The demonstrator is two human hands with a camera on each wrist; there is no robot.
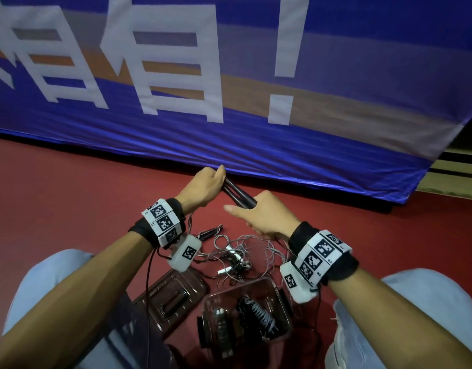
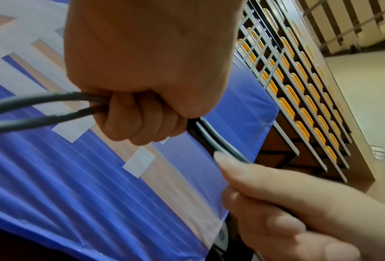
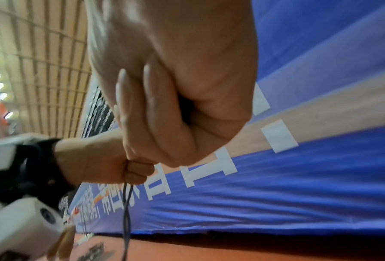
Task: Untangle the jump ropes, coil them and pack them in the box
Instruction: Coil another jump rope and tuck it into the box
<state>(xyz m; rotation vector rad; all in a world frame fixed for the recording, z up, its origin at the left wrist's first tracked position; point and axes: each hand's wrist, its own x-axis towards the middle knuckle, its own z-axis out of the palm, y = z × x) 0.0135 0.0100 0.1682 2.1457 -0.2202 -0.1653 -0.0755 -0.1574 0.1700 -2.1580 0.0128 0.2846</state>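
Two dark jump rope handles [image 1: 238, 194] lie side by side between my hands, above the red floor. My left hand [image 1: 208, 183] grips their far end; in the left wrist view its curled fingers [image 2: 142, 121] close on the handles [image 2: 218, 141] and two grey cords [image 2: 42, 106] leave the fist. My right hand [image 1: 264, 213] holds the near end, thumb stretched out leftward. In the right wrist view my right hand [image 3: 176, 109] is a closed fist, with the cords [image 3: 126, 211] hanging from the left hand behind it. A tangle of grey ropes [image 1: 237, 255] lies on the floor below. The clear box [image 1: 281, 302] holds coiled ropes.
The box's lid [image 1: 173, 299] lies on the floor left of the box. A blue banner [image 1: 256, 134] stands just beyond my hands. My knees in light trousers [image 1: 43, 283] flank the box. Another dark handle [image 1: 210, 232] lies by the tangle.
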